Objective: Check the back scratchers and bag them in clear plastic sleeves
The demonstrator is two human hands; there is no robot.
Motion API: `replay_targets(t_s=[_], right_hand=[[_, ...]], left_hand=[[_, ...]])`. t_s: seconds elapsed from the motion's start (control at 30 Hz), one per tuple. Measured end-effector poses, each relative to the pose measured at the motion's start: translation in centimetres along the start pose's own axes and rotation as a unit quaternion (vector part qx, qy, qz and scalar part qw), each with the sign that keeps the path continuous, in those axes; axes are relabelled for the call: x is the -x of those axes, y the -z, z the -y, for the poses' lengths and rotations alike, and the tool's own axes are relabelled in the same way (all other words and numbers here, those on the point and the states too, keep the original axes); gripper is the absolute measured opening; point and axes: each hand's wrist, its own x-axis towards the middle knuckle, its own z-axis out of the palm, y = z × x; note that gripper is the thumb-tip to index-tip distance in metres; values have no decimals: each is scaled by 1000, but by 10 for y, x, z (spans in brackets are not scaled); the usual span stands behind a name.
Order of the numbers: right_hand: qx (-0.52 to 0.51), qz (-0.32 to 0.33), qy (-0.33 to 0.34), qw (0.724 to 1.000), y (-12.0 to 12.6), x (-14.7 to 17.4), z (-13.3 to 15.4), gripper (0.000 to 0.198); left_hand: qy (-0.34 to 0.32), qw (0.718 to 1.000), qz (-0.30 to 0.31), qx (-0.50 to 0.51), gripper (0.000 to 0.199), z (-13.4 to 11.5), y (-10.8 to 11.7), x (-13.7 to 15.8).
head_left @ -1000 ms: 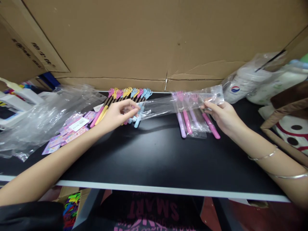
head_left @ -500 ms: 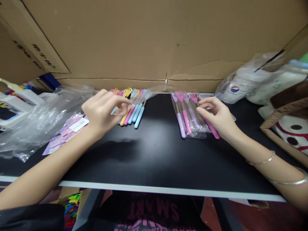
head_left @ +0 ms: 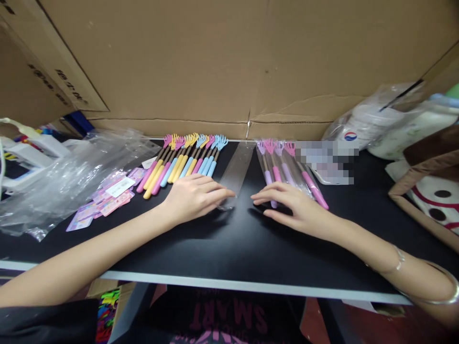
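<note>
My left hand [head_left: 201,197] grips the near end of a clear, narrow plastic sleeve [head_left: 237,165], which stretches away across the black table. Its thumb is mostly hidden. Left of the sleeve, several back scratchers [head_left: 179,165] with pink, yellow and blue handles lie in a row, claws toward the back. My right hand [head_left: 296,205] is open and holds nothing, fingers apart, low over the table. Just beyond it lie several pink and purple back scratchers [head_left: 274,167] in clear sleeves, partly hidden by that hand.
Purple and pink printed cards [head_left: 114,193] lie at the left beside a pile of clear plastic bags [head_left: 86,162]. A bagged white cup [head_left: 366,126] and a brown-handled bag [head_left: 430,191] stand at the right. Cardboard [head_left: 215,62] walls the back. A blurred patch covers a flat object [head_left: 324,165].
My left hand has come down and right with the clear sleeve, which now extends along the table. My right hand has moved left and nearer from the sleeved back scratchers, its fingers opening.
</note>
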Motion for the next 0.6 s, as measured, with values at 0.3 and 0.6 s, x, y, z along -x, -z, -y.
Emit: replay_targets(t_s=[0.3,0.6], right_hand=[[14,60,1,998,-8,6,9,55],[34,43,12,998,-3,5,7,49]], left_hand=[[-50,989,42,133,28,-16,-4,-1],[-97,984,21,148,34,-9,-1,-1]])
